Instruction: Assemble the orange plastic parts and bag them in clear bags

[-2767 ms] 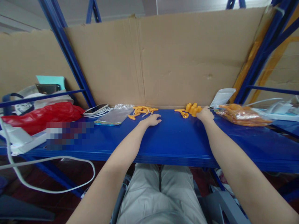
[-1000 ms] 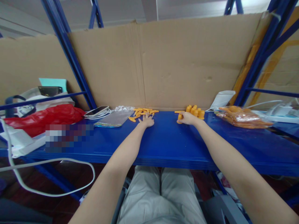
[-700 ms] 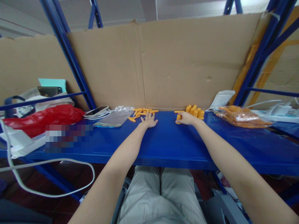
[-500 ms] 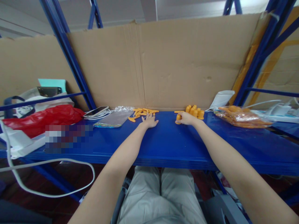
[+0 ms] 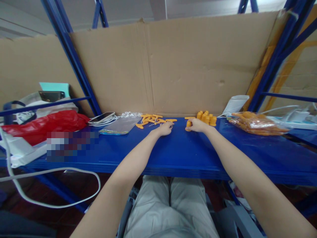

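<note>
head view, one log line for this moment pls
left hand: at orange stick pile, grip unclear | right hand: holds orange plastic part | surface: blue shelf

No text, label or number shows clearly enough to read.

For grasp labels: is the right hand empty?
No, the right hand is closed around an orange piece over the blue shelf.
</note>
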Available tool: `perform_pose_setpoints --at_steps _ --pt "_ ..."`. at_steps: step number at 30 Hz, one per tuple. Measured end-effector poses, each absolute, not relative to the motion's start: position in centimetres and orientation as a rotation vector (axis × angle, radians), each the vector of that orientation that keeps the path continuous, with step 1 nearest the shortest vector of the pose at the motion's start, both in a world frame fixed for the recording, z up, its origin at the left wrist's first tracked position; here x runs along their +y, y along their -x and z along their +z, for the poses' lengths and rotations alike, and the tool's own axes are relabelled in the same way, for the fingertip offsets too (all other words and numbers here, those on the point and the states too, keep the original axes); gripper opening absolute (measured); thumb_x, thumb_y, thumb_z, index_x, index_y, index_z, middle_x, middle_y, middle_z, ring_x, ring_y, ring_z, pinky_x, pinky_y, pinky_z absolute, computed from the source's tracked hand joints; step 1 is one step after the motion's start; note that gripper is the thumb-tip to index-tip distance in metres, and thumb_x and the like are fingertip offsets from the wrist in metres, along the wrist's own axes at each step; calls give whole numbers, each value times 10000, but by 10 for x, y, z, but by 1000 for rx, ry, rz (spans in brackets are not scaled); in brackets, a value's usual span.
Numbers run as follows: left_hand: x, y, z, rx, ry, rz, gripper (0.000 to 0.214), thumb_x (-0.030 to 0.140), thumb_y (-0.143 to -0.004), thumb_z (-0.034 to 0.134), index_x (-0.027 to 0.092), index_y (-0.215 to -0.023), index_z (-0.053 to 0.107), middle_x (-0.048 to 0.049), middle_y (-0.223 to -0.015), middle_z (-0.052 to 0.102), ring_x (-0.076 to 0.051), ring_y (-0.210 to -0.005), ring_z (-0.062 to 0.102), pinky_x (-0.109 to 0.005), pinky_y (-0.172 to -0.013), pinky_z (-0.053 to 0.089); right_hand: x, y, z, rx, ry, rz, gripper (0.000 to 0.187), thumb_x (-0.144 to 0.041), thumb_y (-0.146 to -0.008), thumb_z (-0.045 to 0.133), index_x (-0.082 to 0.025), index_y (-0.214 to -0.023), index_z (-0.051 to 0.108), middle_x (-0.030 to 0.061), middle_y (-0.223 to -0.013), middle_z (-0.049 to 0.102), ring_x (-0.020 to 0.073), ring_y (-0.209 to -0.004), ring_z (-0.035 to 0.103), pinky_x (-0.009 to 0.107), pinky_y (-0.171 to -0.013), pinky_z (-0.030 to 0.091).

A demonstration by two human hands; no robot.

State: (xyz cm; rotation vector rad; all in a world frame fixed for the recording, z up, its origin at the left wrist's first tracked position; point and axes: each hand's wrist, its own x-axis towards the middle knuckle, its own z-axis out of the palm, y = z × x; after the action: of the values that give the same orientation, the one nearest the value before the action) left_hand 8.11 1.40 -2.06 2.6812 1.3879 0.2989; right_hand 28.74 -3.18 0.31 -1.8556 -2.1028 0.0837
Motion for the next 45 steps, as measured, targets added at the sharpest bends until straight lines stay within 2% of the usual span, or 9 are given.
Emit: perform_pose_setpoints --at_steps 7,12,17,22,28,33,36,40,45 --pt "11 -71 -17 1408 -2676 239 515 118 -872 404 151 -1374 516 -82 -1460 505 -199 -1343 467 -282 -1138 321 -30 -287 1 -2111 1856 80 186 -231 -773 726 -169 -922 634 110 -979 715 270 -924 666 290 -801 493" --pt "6 -76 -16 1203 -2769 271 416 131 -883 430 166 -1244 632 -58 -1382 584 -181 -1323 487 -290 -1159 300 -27 -288 -2 -2121 1854 54 247 -247 -773 724 -181 -994 636 89 -951 717 264 -908 664 293 -776 491" --pt "7 -80 -17 1150 -2771 307 385 157 -886 459 190 -1218 651 -48 -1360 602 -182 -1297 514 -307 -1145 334 -25 -289 -4 -2131 1834 48 229 -249 -774 718 -171 -972 633 78 -913 707 232 -846 656 267 -723 465" --pt "12 -72 -15 1412 -2749 285 378 189 -896 449 195 -1214 651 -58 -1293 650 -203 -1207 585 -307 -1076 415 -24 -283 -6 -2133 1738 59 77 -187 -812 653 -162 -866 605 60 -858 690 171 -761 621 235 -664 417" --pt "12 -60 -9 1858 -2545 319 341 166 -873 461 171 -1120 695 -90 -1166 708 -216 -1125 637 -274 -979 470 -27 -272 -8 -2129 1539 71 95 -225 -826 630 -177 -789 557 27 -774 656 143 -681 573 227 -629 396" --pt "20 -50 -13 1969 -2449 344 378 137 -845 479 174 -1163 680 -105 -1246 671 -224 -1161 620 -278 -1001 453 -24 -261 -17 -2194 1420 133 54 -191 -804 628 -175 -839 590 31 -833 674 158 -746 608 249 -690 448" --pt "29 -45 -21 1902 -2473 343 432 206 -877 486 215 -1295 595 -76 -1385 582 -218 -1254 557 -292 -1055 410 -17 -257 -26 -2215 1289 164 208 -153 -777 645 -172 -983 627 58 -995 695 183 -893 643 299 -823 486" --pt "38 -44 -31 1833 -2498 281 500 300 -940 421 204 -1431 446 -91 -1501 450 -219 -1367 440 -319 -1103 358 -8 -257 -38 -2194 1088 290 443 -126 -756 661 -199 -1189 607 79 -1213 656 203 -1108 624 364 -985 465" --pt "44 -42 -35 1777 -2527 274 526 308 -958 375 176 -1467 391 -103 -1519 415 -220 -1404 383 -329 -1124 327 -3 -256 -46 -2143 973 529 575 -115 -746 676 -197 -1301 550 103 -1239 652 198 -1124 635 382 -997 482"
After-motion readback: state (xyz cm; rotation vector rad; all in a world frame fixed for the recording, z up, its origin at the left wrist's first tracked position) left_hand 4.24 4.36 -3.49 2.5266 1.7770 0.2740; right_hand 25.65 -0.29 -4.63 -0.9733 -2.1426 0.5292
